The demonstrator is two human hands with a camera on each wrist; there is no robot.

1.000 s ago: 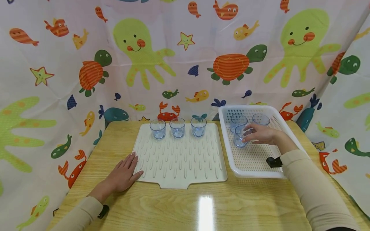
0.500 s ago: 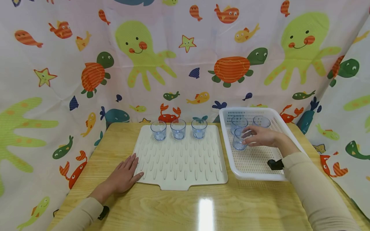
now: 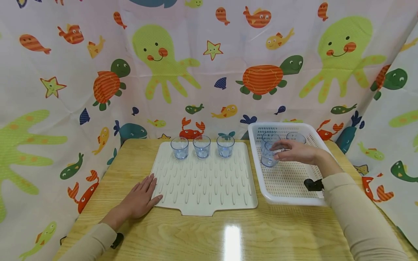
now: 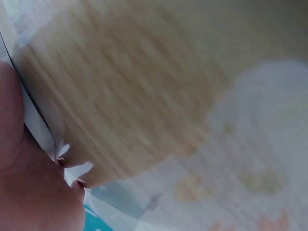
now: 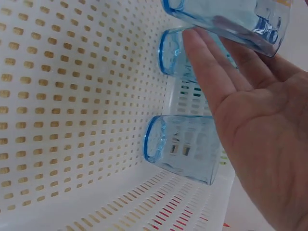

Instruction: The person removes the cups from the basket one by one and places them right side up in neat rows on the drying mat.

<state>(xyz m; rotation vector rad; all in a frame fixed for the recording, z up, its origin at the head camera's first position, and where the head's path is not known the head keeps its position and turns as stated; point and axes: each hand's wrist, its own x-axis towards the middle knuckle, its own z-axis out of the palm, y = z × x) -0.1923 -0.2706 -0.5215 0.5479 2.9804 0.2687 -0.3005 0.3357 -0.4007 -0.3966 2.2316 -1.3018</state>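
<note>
My right hand (image 3: pixel 295 152) is over the white basket (image 3: pixel 271 197), pinching a clear bluish drinking glass (image 3: pixel 269 160) near its rim between thumb and fingers. In the right wrist view this glass (image 5: pixel 236 17) is at the top, the fingers extended behind it and the thumb out of sight. Two more such glasses stand behind it, a back-left glass (image 3: pixel 265 137) and a back-right glass (image 3: pixel 296 136). My left hand (image 3: pixel 140 198) lies flat, fingertips on the left edge of a pale ridged draining mat (image 3: pixel 204 186).
Along the mat's back edge three matching glasses stand upright in a row, the middle glass (image 3: pixel 201 147) among them. Everything sits on a wooden table (image 3: pixel 183 235). A sea-animal curtain (image 3: pixel 202 90) rises behind and at both sides. The basket's rim stands up around its glasses.
The glass in my right hand has shifted slightly up and toward the back of the basket. My left hand stays in place. The head view has tilted up a little.
</note>
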